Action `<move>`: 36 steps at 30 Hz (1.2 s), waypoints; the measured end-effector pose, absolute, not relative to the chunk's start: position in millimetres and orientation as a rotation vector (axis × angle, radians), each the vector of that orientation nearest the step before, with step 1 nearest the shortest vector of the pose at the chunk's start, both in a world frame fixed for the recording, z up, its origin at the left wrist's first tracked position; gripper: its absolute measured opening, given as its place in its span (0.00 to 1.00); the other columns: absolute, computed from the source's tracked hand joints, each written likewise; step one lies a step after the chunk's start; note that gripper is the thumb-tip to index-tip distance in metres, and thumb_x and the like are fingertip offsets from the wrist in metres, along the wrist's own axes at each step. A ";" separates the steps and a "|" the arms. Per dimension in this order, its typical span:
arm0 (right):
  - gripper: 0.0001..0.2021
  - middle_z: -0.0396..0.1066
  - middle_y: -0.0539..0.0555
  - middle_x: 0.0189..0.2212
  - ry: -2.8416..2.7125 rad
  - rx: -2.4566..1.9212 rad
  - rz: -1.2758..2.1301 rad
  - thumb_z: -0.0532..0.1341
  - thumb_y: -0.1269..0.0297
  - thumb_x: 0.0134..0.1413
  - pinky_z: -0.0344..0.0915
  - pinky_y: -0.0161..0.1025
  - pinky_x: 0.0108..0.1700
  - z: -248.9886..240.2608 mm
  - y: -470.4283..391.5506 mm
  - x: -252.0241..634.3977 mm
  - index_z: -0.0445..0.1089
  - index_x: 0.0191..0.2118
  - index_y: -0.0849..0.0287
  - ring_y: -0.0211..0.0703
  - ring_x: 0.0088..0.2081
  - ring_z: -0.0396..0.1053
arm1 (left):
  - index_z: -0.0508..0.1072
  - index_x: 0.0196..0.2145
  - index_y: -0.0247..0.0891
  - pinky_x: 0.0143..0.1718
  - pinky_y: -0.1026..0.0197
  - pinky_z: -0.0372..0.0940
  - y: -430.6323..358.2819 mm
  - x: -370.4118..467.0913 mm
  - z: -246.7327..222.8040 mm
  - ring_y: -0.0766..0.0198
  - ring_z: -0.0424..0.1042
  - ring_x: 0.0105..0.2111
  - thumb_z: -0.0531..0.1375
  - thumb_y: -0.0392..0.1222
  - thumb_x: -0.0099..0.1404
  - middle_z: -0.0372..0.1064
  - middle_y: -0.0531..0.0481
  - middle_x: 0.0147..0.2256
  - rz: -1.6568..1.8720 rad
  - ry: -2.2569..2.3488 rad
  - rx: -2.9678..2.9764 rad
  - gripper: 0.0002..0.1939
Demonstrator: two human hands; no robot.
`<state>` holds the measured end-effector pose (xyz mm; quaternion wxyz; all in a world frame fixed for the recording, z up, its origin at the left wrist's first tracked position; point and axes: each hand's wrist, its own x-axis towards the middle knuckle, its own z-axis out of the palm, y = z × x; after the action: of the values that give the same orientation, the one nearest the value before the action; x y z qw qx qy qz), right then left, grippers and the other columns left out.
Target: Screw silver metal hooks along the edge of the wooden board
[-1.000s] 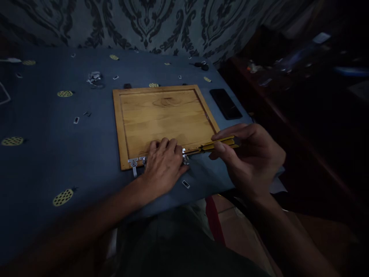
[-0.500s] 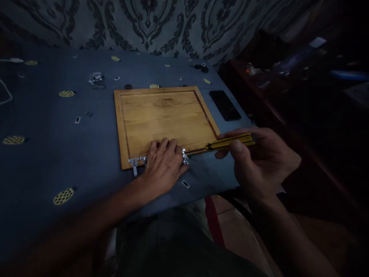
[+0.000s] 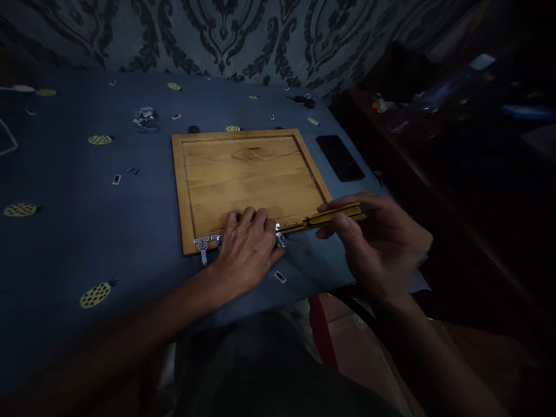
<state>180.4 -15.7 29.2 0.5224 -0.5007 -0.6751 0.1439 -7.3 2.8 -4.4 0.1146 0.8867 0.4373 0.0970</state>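
Note:
A framed wooden panel (image 3: 247,174), like a cabinet door, lies flat on the blue cloth. My left hand (image 3: 247,246) is bent over its near edge, fingers closed and pressing down on metal hinge parts that it mostly hides. One metal hinge (image 3: 202,244) shows left of the hand at the panel's corner; another metal piece (image 3: 280,236) sticks out by my thumb. In my right hand (image 3: 377,237) is a screwdriver (image 3: 332,216) with a yellow handle, gripped between thumb and fingers. Its thin shaft points left along the near edge, toward the metal piece; the tip's contact is unclear.
A black phone (image 3: 340,157) lies right of the panel, with dark keys (image 3: 304,101) behind. Loose metal hardware (image 3: 146,117) and small screws (image 3: 133,171) rest on the left. The cloth-covered surface ends at my lap; a dark reddish ledge (image 3: 408,156) runs along the right.
My right hand has moved slightly left with the screwdriver, bringing it closer to my left hand. The left hand and panel have stayed in place.

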 end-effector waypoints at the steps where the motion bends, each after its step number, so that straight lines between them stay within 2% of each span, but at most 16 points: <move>1: 0.04 0.79 0.48 0.35 -1.631 -1.195 0.344 0.68 0.60 0.62 0.72 0.39 0.24 29.4 -15.6 180.9 0.78 0.42 0.46 0.37 0.22 0.73 | 0.72 0.49 0.34 0.50 0.48 0.61 3.0 -7.0 -3.7 0.48 0.68 0.52 0.64 0.49 0.72 0.71 0.40 0.49 0.272 1.286 2.595 0.17; 8: 0.05 0.80 0.49 0.36 -1.705 -1.220 0.435 0.70 0.60 0.60 0.75 0.41 0.26 36.9 -15.9 182.2 0.78 0.42 0.46 0.41 0.27 0.75 | 0.72 0.48 0.33 0.51 0.47 0.60 3.3 -6.5 0.1 0.47 0.67 0.52 0.62 0.49 0.73 0.71 0.40 0.49 0.247 1.272 2.595 0.15; 13: 0.04 0.80 0.48 0.35 -1.680 -1.203 0.534 0.71 0.61 0.59 0.77 0.38 0.25 40.9 -15.0 181.2 0.79 0.40 0.47 0.39 0.25 0.75 | 0.73 0.48 0.33 0.51 0.46 0.60 3.3 -6.3 0.2 0.47 0.67 0.52 0.62 0.49 0.72 0.71 0.40 0.49 0.247 1.277 2.591 0.16; 20: 0.09 0.82 0.49 0.39 -1.763 -1.171 0.549 0.68 0.63 0.61 0.78 0.42 0.29 43.9 -16.8 182.8 0.80 0.47 0.46 0.41 0.26 0.76 | 0.73 0.48 0.34 0.51 0.47 0.61 3.4 -5.8 -1.0 0.48 0.68 0.52 0.63 0.49 0.72 0.72 0.41 0.48 0.268 1.284 2.609 0.16; 25: 0.04 0.79 0.49 0.32 -1.741 -1.226 0.332 0.71 0.60 0.58 0.73 0.41 0.24 34.7 -16.0 186.1 0.79 0.39 0.47 0.43 0.27 0.75 | 0.73 0.48 0.33 0.51 0.47 0.60 3.0 -5.6 -3.2 0.48 0.67 0.52 0.63 0.49 0.72 0.71 0.41 0.48 0.258 1.295 2.605 0.16; 29: 0.08 0.76 0.47 0.28 -1.724 -1.215 0.265 0.74 0.57 0.53 0.70 0.40 0.21 27.7 -14.0 185.4 0.77 0.36 0.47 0.43 0.26 0.73 | 0.73 0.48 0.33 0.50 0.47 0.60 2.9 -6.4 -4.4 0.48 0.67 0.51 0.64 0.49 0.71 0.71 0.41 0.47 0.301 1.286 2.616 0.16; 36: 0.04 0.79 0.51 0.32 -1.457 -1.112 0.219 0.68 0.57 0.61 0.71 0.43 0.19 30.8 -17.6 172.1 0.78 0.40 0.47 0.43 0.22 0.73 | 0.73 0.47 0.33 0.49 0.48 0.60 4.1 -6.7 -1.0 0.47 0.67 0.51 0.64 0.49 0.71 0.71 0.40 0.48 0.262 1.271 2.598 0.16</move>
<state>172.1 -17.6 30.8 0.6036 -0.4803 -0.6293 0.0946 -6.7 4.1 -1.0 0.1183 0.8884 0.4345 0.0896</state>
